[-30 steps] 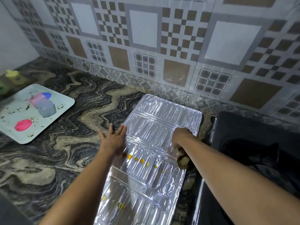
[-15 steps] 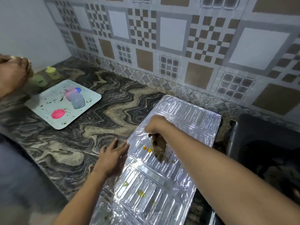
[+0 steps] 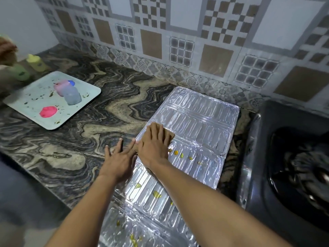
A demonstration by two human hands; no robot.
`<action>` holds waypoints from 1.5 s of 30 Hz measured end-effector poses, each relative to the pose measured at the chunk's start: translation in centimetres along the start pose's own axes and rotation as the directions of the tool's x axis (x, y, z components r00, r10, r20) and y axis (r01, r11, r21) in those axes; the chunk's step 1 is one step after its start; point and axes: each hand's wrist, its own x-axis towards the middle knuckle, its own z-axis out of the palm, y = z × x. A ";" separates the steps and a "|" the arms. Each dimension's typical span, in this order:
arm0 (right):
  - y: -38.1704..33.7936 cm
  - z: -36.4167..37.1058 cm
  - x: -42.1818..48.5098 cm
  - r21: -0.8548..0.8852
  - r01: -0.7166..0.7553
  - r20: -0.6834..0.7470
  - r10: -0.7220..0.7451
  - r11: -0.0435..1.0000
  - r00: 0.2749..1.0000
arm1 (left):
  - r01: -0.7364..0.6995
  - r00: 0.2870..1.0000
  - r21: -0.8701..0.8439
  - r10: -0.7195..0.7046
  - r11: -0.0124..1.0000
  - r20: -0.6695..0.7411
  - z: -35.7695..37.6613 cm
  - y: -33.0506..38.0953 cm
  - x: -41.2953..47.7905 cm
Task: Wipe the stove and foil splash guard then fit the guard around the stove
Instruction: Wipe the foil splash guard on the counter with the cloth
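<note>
The silver foil splash guard [image 3: 201, 122] lies flat on the marbled counter, with yellow greasy spots [image 3: 176, 152] across its middle and near end. My right hand [image 3: 154, 141] presses flat on a brown cloth [image 3: 171, 136] at the guard's left edge; only a corner of the cloth shows past my fingers. My left hand [image 3: 119, 159] rests open, fingers spread, half on the counter and half on the guard's left edge, touching my right hand. The black stove [image 3: 293, 166] stands at the right, next to the guard.
A pale tray [image 3: 35, 107] with small plastic cups [image 3: 71, 93] and a pink blob [image 3: 48, 111] sits at the left. Behind it are a yellow bottle [image 3: 36, 63] and a green bottle [image 3: 21, 73]. Another person's hand [image 3: 7, 49] is at the far left edge.
My right hand has swept the cloth from the guard's right side across to its left edge and now lies flat on it. My left hand has stayed at the left edge.
</note>
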 end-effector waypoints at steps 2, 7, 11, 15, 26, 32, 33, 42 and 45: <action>0.0 0.3 0.5 0.006 -0.025 -0.007 0.025 1.000 1.000 | 0.004 1.000 0.012 -0.004 1.000 -0.007 0.2 0.2 -0.3; 0.8 1.6 1.0 -0.017 -0.055 0.044 0.056 0.998 0.997 | 0.015 1.000 0.055 -0.015 0.998 -0.015 0.6 0.3 0.0; 1.5 1.4 0.3 -0.051 -0.053 0.081 0.057 0.997 0.995 | 0.052 0.999 0.063 -0.052 0.997 -0.003 1.2 0.4 0.1; 2.9 0.6 -0.7 -0.095 -0.051 0.135 0.064 0.994 0.989 | 0.056 0.998 0.076 -0.056 0.996 -0.006 0.8 0.8 -0.2; 7.0 -2.7 -4.3 -0.109 -0.157 0.303 0.183 0.982 0.935 | 0.071 0.997 0.051 -0.071 0.996 0.001 0.7 1.2 -0.4; 8.7 -4.1 -5.2 -0.158 -0.243 0.372 0.286 0.957 0.883 | 0.079 0.997 0.046 -0.080 0.996 0.023 0.3 1.4 -0.5; 9.0 -4.3 -5.5 -0.170 -0.258 0.376 0.304 0.951 0.875 | 0.080 0.996 0.048 -0.082 0.996 0.026 0.3 1.4 -0.5; 11.6 -5.1 -6.3 -0.216 -0.397 0.386 0.452 0.892 0.804 | 0.096 0.995 0.033 -0.098 0.995 0.037 -0.1 1.7 -0.6; 12.1 -5.5 -7.1 -0.175 -0.402 0.340 0.438 0.899 0.832 | 0.101 0.994 0.025 -0.102 0.995 0.039 -0.2 1.7 -0.5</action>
